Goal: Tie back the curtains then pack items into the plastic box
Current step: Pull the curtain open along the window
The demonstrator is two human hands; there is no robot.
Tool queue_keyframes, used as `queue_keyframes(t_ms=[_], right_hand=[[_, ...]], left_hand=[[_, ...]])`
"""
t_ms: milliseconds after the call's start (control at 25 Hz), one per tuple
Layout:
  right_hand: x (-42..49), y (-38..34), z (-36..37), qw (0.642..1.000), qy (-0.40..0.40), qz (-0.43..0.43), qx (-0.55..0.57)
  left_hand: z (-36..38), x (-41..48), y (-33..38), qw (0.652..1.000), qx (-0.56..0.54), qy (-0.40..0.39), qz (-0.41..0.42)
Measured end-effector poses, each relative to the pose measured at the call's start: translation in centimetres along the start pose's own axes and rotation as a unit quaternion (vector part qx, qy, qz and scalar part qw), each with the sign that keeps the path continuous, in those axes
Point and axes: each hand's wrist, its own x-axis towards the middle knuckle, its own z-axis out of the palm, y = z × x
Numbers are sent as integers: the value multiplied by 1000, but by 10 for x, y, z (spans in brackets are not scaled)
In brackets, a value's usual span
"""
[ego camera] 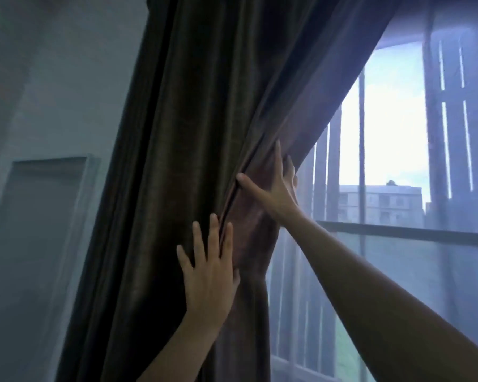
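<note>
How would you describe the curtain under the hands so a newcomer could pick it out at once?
Start at the barred window on the right, veiled by a thin pale sheer curtain. Left of it hangs the heavy dark brown fabric curtain, gathered into vertical folds, with the left hand and right hand pressed against it. Unlike the see-through sheer, it is opaque.

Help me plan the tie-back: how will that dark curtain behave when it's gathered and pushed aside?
Probably floppy: the curtain hangs in deep folds and bunches where the left hand and right hand press it. Likely heavy, being thick and opaque. Its sheen suggests it may slide under flat palms.
</note>
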Motion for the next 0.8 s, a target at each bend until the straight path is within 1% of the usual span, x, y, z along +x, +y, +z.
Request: queue_keyframes(t_ms=[160,280,440,480,560,600,680,720,760,800], right_hand=[[31,-15,74,1000,5,-3,-10],[50,-30,136,999,16,-39,-27],[75,-50,207,999,18,-48,4],[83,-55,224,999,14,-47,12],[96,-65,253,999,2,-51,0],[102,-69,267,998,-3,-55,-17],[112,-73,295,997,-11,-60,-41],[116,-74,309,997,-14,-60,-51],[120,-75,322,996,-18,-58,-62],[124,-77,338,996,-25,-54,-71]], left_hand=[[32,18,-70,1000,11,-11,-17],[59,31,-133,998,-3,-34,-52],[80,45,-201,992,-29,-106,-70],[84,51,-219,988,-45,-121,-85],[93,63,-252,975,-106,-120,-154],[101,65,-268,958,-166,-123,-201],[112,66,-295,899,-294,-134,-295],[118,64,-306,870,-345,-130,-327],[121,62,-315,848,-372,-137,-352],[124,59,-324,834,-377,-155,-371]])
